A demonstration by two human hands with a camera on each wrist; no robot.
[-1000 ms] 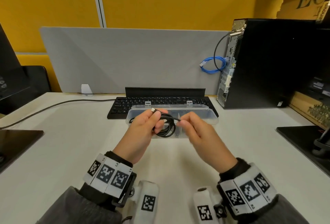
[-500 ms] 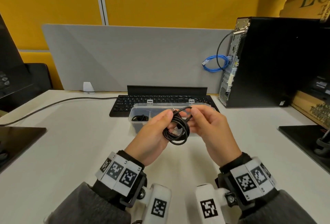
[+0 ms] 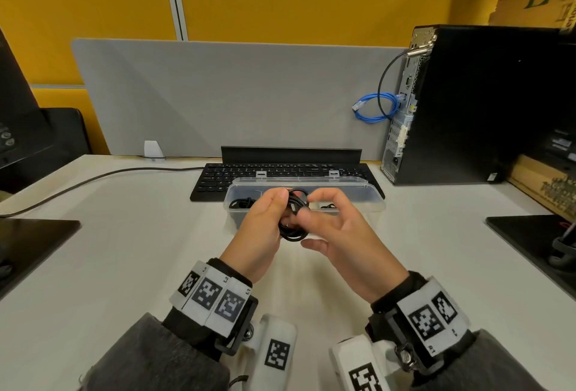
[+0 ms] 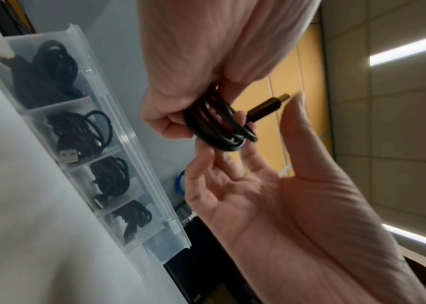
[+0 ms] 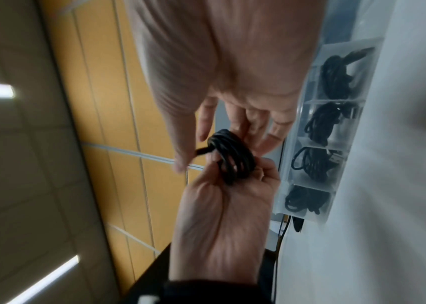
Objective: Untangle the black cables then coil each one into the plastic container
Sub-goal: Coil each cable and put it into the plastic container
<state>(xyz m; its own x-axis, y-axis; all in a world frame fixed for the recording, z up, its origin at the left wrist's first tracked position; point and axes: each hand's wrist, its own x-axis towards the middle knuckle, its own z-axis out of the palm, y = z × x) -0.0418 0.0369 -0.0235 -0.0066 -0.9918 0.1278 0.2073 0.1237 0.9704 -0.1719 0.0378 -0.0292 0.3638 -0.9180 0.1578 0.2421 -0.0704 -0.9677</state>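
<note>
A black cable [image 3: 293, 233] is wound into a small coil, held just above the desk in front of the clear plastic container [image 3: 343, 182]. My left hand [image 3: 266, 219] grips the coil [image 4: 214, 131] with curled fingers, and its plug [image 4: 266, 108] sticks out to the side. My right hand [image 3: 330, 222] is beside it with loosely spread fingers. Only the right hand's fingertips [image 5: 235, 127] touch the coil [image 5: 235, 160]. The container [image 4: 134, 144] is divided into several compartments. Each one in view holds a coiled black cable [image 4: 82, 131].
A black keyboard [image 3: 280, 172] lies right behind the container, with a grey divider behind that. A black PC tower [image 3: 467, 104] with a blue cable [image 3: 374, 107] stands back right. A dark cord [image 3: 93, 178] crosses the left desk. Black pads [image 3: 31, 241] flank both sides.
The stretched end of the cable has been wound into the coil. My right hand has let go of it and spread its fingers. Both hands have shifted a little to the right.
</note>
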